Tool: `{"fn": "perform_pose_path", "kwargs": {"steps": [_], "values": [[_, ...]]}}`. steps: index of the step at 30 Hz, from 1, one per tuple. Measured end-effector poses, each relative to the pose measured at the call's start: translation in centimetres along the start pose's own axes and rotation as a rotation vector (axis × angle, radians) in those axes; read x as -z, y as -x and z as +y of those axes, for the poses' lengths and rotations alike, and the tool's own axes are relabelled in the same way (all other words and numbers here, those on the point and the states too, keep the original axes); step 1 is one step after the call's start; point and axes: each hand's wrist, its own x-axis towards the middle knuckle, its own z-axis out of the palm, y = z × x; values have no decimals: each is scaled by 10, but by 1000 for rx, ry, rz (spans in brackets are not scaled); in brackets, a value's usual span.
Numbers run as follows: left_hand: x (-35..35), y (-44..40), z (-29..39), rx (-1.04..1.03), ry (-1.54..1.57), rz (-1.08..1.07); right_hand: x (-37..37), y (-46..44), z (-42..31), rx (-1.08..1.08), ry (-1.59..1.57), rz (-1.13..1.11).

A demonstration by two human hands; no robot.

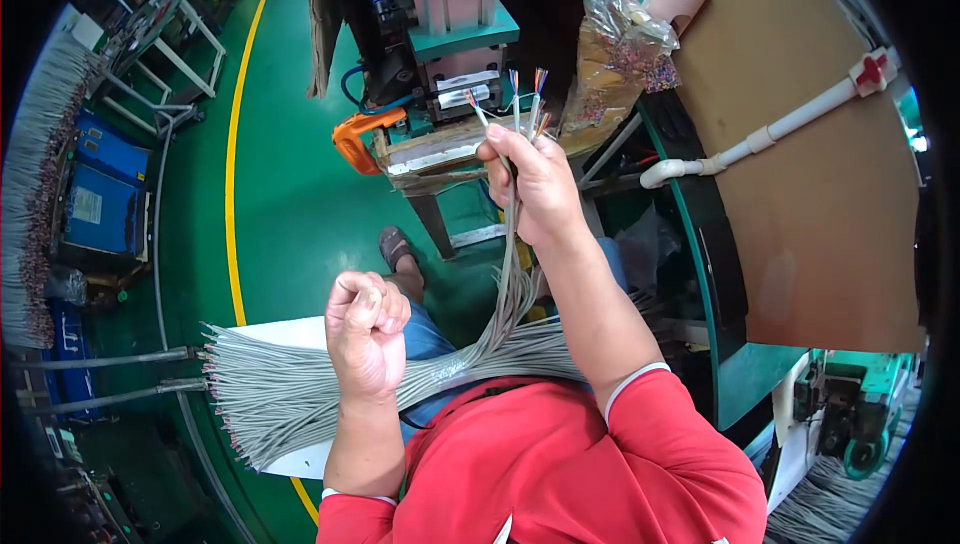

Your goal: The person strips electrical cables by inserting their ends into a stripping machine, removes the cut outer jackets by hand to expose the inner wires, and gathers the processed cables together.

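Note:
My right hand (532,179) is closed round several grey cables (509,234), held up in front of the machine (455,14). Their stripped ends show coloured wires (540,82) fanning out above my fingers. The lower part of these cables curves down toward my lap. There a large bundle of grey cables (300,394) lies across my legs and on a white board (290,334). Above that bundle, my left hand (368,324) is curled into a fist, with nothing visible in it.
A torn cardboard box (322,24) surrounds the machine, and an orange part (362,141) juts out at its left. White pipe (790,124) runs along a brown panel (830,234) on the right. More cables (40,174) hang at the far left. A yellow line (236,144) crosses the green floor.

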Motion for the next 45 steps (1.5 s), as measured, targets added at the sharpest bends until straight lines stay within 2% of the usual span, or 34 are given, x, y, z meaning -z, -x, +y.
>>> {"fn": "perform_pose_path", "kwargs": {"steps": [18,22,25,28,30,38,41,45], "values": [[4,0,-4,34,12,23,-1,-16,6,-17,-70,5],[6,3,-8,56,10,38,-1,-8,6,38,-20,39],[6,1,-9,67,5,63,0,23,4,201,159,-68],[5,2,-14,103,-4,94,-4,53,-3,245,241,-144],[3,1,-19,135,2,36,-4,65,-6,278,279,-175],[2,8,-31,222,-79,-19,-3,85,-9,275,230,-241],[0,10,-35,245,-110,-21,2,89,-14,174,106,-254],[-5,12,-39,244,-139,-33,13,91,-16,153,-37,-283]]}}
